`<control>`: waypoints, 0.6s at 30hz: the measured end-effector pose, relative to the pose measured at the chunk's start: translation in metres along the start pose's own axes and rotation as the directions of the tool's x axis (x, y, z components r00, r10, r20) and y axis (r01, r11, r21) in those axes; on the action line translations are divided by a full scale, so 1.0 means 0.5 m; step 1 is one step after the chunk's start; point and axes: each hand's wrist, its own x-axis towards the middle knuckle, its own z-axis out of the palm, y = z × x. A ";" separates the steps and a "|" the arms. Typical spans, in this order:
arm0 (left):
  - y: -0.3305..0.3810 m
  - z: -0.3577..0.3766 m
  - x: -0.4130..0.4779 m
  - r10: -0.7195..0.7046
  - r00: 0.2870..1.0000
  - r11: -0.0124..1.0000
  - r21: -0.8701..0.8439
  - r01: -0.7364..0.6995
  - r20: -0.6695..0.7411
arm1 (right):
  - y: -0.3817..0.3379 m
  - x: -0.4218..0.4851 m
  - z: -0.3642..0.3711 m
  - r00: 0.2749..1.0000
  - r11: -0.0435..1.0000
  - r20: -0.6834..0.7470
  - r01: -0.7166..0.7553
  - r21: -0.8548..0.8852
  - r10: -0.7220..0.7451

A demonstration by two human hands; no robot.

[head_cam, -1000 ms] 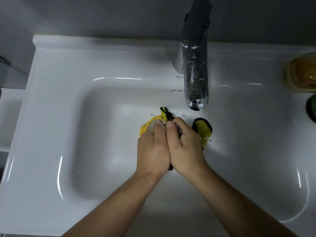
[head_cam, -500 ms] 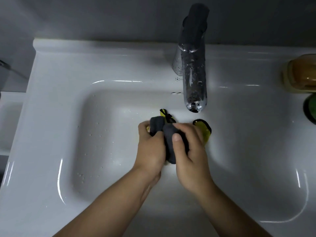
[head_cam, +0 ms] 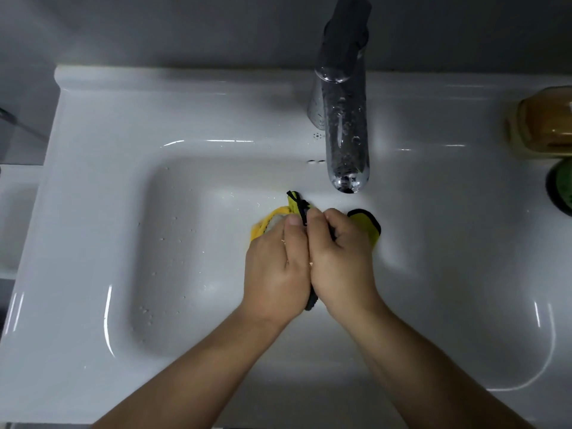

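Over the white sink basin (head_cam: pixel 192 274), both my hands squeeze a yellow cloth with black trim (head_cam: pixel 366 222). My left hand (head_cam: pixel 277 267) grips the left part, where a yellow and pale fold sticks out past the fingers. My right hand (head_cam: pixel 339 258) grips the right part, and a yellow flap with a black edge pokes out beyond it. The hands press side by side, knuckles up. A black corner of the cloth hangs below them. Most of the cloth is hidden inside the fists.
A chrome faucet (head_cam: pixel 343 119) reaches over the basin just behind my hands; no water runs from it. An amber soap dish (head_cam: pixel 544 122) and a green round object (head_cam: pixel 561 190) sit on the right ledge. Water drops dot the basin.
Half a second ago the hands were twisted apart with dark grey cloth showing between them. Now they are back together side by side, with yellow folds showing again.
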 end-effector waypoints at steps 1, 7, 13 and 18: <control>-0.006 0.001 0.001 0.025 1.000 0.999 0.021 -0.025 -0.016 | -0.001 0.002 0.006 0.999 0.999 -0.002 -0.046 0.029 0.047; 0.003 0.000 0.006 -0.113 0.985 0.994 -0.030 0.110 -0.128 | 0.003 0.010 0.008 0.981 0.965 -0.021 -0.187 0.184 0.194; 0.037 -0.008 0.012 -0.515 0.833 0.717 -0.431 0.548 0.203 | 0.044 -0.038 -0.038 0.915 0.911 0.161 0.391 -0.128 -0.370; 0.060 -0.023 0.003 -0.476 0.791 0.760 -0.272 0.590 0.385 | 0.060 -0.032 -0.048 0.910 0.875 0.170 0.411 -0.256 -0.377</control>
